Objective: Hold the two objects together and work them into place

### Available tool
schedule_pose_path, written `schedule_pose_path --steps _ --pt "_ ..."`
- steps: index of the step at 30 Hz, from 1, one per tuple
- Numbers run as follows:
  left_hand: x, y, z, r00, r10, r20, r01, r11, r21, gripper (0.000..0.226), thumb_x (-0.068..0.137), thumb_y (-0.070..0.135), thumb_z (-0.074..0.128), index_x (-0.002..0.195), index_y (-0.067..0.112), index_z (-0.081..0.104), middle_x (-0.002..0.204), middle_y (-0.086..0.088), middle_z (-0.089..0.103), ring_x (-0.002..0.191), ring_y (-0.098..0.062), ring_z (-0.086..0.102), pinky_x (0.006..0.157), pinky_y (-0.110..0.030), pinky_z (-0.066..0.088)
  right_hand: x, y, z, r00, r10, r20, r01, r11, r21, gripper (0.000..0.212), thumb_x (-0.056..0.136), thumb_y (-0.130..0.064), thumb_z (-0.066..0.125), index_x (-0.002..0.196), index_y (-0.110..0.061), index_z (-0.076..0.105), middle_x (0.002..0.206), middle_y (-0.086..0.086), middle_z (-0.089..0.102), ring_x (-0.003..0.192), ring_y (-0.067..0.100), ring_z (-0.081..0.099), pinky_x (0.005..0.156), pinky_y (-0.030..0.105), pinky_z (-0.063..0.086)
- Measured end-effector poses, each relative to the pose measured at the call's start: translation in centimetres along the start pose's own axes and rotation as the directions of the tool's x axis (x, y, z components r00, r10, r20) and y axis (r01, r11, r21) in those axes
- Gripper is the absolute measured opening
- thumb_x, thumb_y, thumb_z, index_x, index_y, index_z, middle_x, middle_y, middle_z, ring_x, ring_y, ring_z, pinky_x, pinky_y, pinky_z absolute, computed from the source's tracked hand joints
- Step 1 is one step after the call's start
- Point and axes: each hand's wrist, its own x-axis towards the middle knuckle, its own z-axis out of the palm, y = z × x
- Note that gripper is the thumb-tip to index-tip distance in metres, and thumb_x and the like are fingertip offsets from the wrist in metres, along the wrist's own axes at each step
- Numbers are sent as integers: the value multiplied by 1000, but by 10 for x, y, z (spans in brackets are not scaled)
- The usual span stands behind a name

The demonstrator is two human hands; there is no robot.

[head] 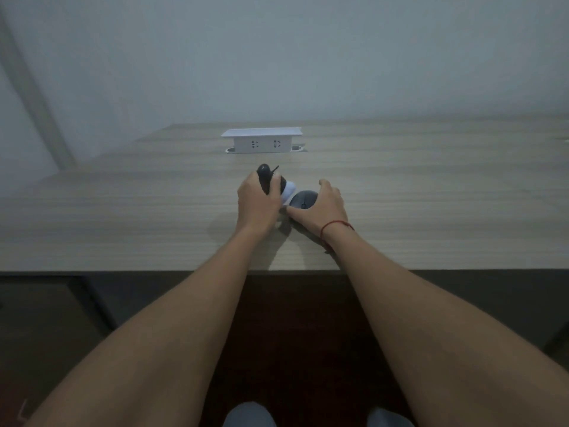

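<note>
No text, brand or number could be read: none on the black mouse (264, 177), grey mouse (302, 199) or socket box (261, 145).

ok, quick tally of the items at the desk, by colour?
Black: 1, the black mouse, gripped by the left hand
White: 2, the white mouse, partly hidden behind that hand, and the socket box
Grey: 1, the grey mouse, held by the right hand
Total: 4
</note>
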Motion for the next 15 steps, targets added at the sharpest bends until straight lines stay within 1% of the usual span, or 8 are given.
schedule_pose_path --steps 1,3,6,8,10,11,13,15 --pt "0 2 1 1000 2 -23 -3 1000 -23 20 95 31 53 90 11 55 86 -4 57 78 -16 53 60 -16 40 0 0 0 1000 4 -19 -5 1000 -18 108 62 -60 75 145 -14 25 141 11 39 128 29 39 103 44 40" --pt "2 2 2 1000 1 14 -1 1000 -8 21 94 31 55 92 10 58 87 -4 58 78 -16 54 60 -17 40 0 0 0 1000 3 -30 -4 999 -42 106 63 -58 75 144 -13 27 139 12 42 127 30 41 103 45 40" --pt "5 -6 4 993 -46 113 32 992 123 21 92 27 58 94 6 60 88 -6 57 79 -19 53 64 -26 38 0 1 0 1000 16 -14 -15 999 37 105 63 -50 77 146 -13 25 140 13 44 127 32 43 102 46 42" --pt "6 -7 2 995 -39 87 27 990 137 25 92 26 58 96 2 62 88 -6 57 77 -18 52 66 -26 37 -1 2 1 999 37 -5 -36 994 107 103 64 -44 77 146 -14 23 140 14 45 126 32 45 99 46 45" --pt "5 -6 2 999 7 39 -9 999 40 25 92 27 58 93 3 63 84 -5 59 73 -15 53 62 -23 38 -2 1 -1 999 35 12 -36 991 131 100 66 -40 78 146 -15 24 138 13 48 123 31 48 96 44 47" --pt "4 -6 2 999 19 41 -20 1000 22 24 92 28 58 93 4 62 84 -5 60 73 -14 54 61 -20 38 -3 1 -2 1000 28 12 -29 991 134 99 66 -39 78 145 -14 25 137 12 49 122 31 48 96 44 47" --pt "2 -7 4 995 19 95 -29 994 107 25 93 27 58 97 3 62 89 -6 59 78 -16 54 64 -22 38 -3 1 -3 1000 25 4 -25 990 140 99 66 -38 79 145 -14 25 138 12 48 124 31 48 97 45 47" --pt "1 -11 3 996 11 88 -24 989 146 25 92 26 59 97 2 62 90 -7 57 78 -16 51 66 -26 37 -4 1 -2 1000 27 4 -27 990 140 99 66 -37 79 146 -15 25 139 12 48 124 31 48 98 45 47"
